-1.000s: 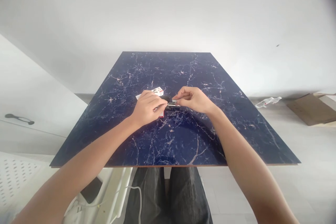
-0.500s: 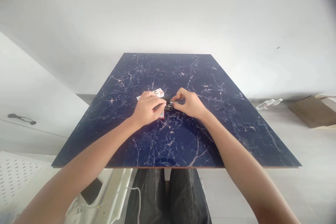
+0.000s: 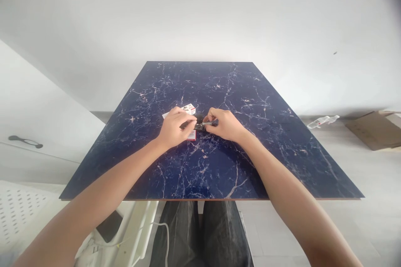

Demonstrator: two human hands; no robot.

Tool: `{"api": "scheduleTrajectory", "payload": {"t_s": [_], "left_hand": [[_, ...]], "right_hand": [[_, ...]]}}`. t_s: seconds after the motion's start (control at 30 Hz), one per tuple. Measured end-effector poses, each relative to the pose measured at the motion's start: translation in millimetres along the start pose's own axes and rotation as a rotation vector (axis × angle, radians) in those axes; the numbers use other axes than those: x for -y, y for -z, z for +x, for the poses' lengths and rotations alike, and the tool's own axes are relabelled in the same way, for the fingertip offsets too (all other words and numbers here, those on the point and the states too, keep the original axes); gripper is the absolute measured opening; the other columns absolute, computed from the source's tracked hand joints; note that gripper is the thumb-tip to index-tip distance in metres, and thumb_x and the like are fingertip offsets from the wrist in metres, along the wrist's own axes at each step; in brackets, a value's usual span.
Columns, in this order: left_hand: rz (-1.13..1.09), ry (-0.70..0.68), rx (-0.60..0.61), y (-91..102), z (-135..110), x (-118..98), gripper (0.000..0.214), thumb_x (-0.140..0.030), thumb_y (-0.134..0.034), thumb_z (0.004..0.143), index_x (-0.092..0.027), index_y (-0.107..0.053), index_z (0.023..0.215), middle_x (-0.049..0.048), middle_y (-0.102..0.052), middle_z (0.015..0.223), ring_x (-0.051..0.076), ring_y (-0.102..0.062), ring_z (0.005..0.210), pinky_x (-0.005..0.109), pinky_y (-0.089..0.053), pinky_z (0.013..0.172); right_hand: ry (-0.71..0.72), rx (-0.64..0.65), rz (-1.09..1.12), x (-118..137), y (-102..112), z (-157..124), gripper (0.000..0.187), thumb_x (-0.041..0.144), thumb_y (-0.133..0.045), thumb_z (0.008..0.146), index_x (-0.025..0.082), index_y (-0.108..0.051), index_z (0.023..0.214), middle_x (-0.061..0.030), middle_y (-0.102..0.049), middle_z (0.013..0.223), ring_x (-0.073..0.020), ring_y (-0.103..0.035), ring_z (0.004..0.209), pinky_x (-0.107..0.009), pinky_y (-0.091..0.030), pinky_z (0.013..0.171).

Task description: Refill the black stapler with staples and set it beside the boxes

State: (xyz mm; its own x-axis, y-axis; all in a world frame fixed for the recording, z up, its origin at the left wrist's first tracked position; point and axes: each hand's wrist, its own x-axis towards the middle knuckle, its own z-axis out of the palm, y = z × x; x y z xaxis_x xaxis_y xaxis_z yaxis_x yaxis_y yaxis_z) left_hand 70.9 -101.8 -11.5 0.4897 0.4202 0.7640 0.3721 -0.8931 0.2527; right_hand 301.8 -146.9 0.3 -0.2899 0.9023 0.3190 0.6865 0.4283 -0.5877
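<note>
A small black stapler (image 3: 199,124) with shiny metal parts lies between my two hands near the middle of the table. My left hand (image 3: 177,127) has its fingers closed around the stapler's left end, thumb and index finger pinching it. From the other side my right hand (image 3: 224,123) pinches a narrow grey metallic part at the right end; whether it is separate from the stapler I cannot tell. Behind my left hand is a white box with red print (image 3: 189,109), partly covered by the fingers. A red-edged white packet (image 3: 192,135) shows just below the left fingertips.
The dark blue marbled table (image 3: 200,171) stands against a white wall. On the floor to the right are a clear plastic bottle (image 3: 318,122) and a cardboard box (image 3: 374,130). At lower left, a dark phone-like object (image 3: 109,226) and a white cable (image 3: 167,238) lie beside the table.
The right fingers have shifted slightly, and more of the grey metallic part shows between them. My left hand has moved slightly left and uncovers more of the stapler.
</note>
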Motion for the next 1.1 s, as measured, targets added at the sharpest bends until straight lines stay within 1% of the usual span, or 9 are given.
{"api": "scheduleTrajectory", "payload": {"t_s": [0.1, 0.3, 0.43, 0.53, 0.63, 0.8, 0.93, 1.03, 1.1], "left_hand": [[-0.012, -0.004, 0.002, 0.2, 0, 0, 0.014, -0.026, -0.063, 0.095, -0.022, -0.073, 0.087, 0.0037, -0.071, 0.078, 0.021, -0.064, 0.084, 0.035, -0.053, 0.073], [-0.039, -0.017, 0.018, 0.4, 2, -2, 0.011, -0.023, -0.064, 0.094, -0.021, -0.072, 0.087, 0.0028, -0.07, 0.076, 0.02, -0.063, 0.082, 0.033, -0.052, 0.07], [-0.041, -0.018, 0.035, 0.4, 2, -1, 0.012, -0.024, -0.064, 0.094, -0.022, -0.073, 0.087, 0.0031, -0.07, 0.076, 0.02, -0.062, 0.081, 0.033, -0.051, 0.066], [-0.042, -0.009, 0.057, 0.6, 1, 0, 0.012, -0.025, -0.064, 0.094, -0.022, -0.074, 0.087, 0.0038, -0.07, 0.077, 0.021, -0.062, 0.082, 0.034, -0.052, 0.067], [-0.05, 0.0, 0.077, 1.0, 1, 0, 0.013, -0.025, -0.064, 0.095, -0.022, -0.074, 0.088, 0.0034, -0.071, 0.076, 0.021, -0.062, 0.083, 0.034, -0.052, 0.067], [-0.05, -0.019, 0.079, 0.6, 2, 1, 0.012, -0.025, -0.064, 0.094, -0.023, -0.074, 0.087, 0.0033, -0.071, 0.075, 0.022, -0.061, 0.082, 0.036, -0.052, 0.069], [-0.057, -0.027, 0.106, 0.1, 2, 0, 0.012, -0.024, -0.063, 0.095, -0.023, -0.073, 0.088, 0.0027, -0.07, 0.073, 0.023, -0.06, 0.085, 0.036, -0.051, 0.072], [-0.055, -0.055, 0.101, 2.9, 3, 1, 0.013, -0.024, -0.062, 0.096, -0.023, -0.073, 0.09, 0.0027, -0.071, 0.074, 0.022, -0.061, 0.085, 0.035, -0.051, 0.072], [-0.05, -0.058, 0.09, 7.1, 5, 5, 0.014, -0.023, -0.06, 0.097, -0.022, -0.073, 0.092, 0.0024, -0.071, 0.076, 0.021, -0.061, 0.081, 0.034, -0.05, 0.07]], "right_hand": [[-0.014, -0.001, 0.001, 1, 0, 0, 0.02, 0.021, -0.064, 0.079, 0.025, -0.045, 0.081, -0.0018, -0.076, 0.094, -0.0208, -0.068, 0.083, -0.032, -0.046, 0.076], [-0.009, 0.003, 0.015, 0, -3, -1, 0.021, 0.02, -0.064, 0.079, 0.025, -0.045, 0.083, 0.0003, -0.076, 0.094, -0.0189, -0.068, 0.081, -0.03, -0.047, 0.075], [-0.029, 0.005, 0.026, 1, -2, -2, 0.018, 0.02, -0.064, 0.082, 0.025, -0.047, 0.086, -0.0003, -0.077, 0.095, -0.019, -0.07, 0.08, -0.03, -0.047, 0.075], [-0.036, 0.021, 0.029, 2, 0, -1, 0.017, 0.02, -0.064, 0.082, 0.025, -0.048, 0.086, -0.0001, -0.077, 0.095, -0.0188, -0.069, 0.08, -0.03, -0.048, 0.075], [-0.046, 0.034, 0.035, 1, 1, -2, 0.017, 0.02, -0.065, 0.082, 0.025, -0.049, 0.084, 0.0004, -0.077, 0.096, -0.019, -0.069, 0.08, -0.031, -0.048, 0.074], [-0.036, 0.06, 0.034, -1, 2, -3, 0.02, 0.024, -0.065, 0.087, 0.024, -0.05, 0.075, 0.0006, -0.077, 0.095, -0.0197, -0.07, 0.083, -0.032, -0.048, 0.077], [-0.023, 0.064, -0.03, -1, 7, -2, 0.021, 0.03, -0.068, 0.086, 0.024, -0.052, 0.074, -0.0018, -0.074, 0.09, -0.0193, -0.065, 0.079, -0.031, -0.045, 0.073], [-0.026, -0.02, -0.128, -6, 19, -2, 0.024, 0.033, -0.065, 0.085, 0.023, -0.048, 0.071, -0.0025, -0.067, 0.081, -0.0177, -0.056, 0.071, -0.031, -0.041, 0.067], [-0.072, -0.053, -0.189, -13, 29, -3, 0.023, 0.029, -0.062, 0.082, 0.023, -0.045, 0.068, -0.0004, -0.06, 0.072, -0.0163, -0.05, 0.065, -0.03, -0.037, 0.064]]}}
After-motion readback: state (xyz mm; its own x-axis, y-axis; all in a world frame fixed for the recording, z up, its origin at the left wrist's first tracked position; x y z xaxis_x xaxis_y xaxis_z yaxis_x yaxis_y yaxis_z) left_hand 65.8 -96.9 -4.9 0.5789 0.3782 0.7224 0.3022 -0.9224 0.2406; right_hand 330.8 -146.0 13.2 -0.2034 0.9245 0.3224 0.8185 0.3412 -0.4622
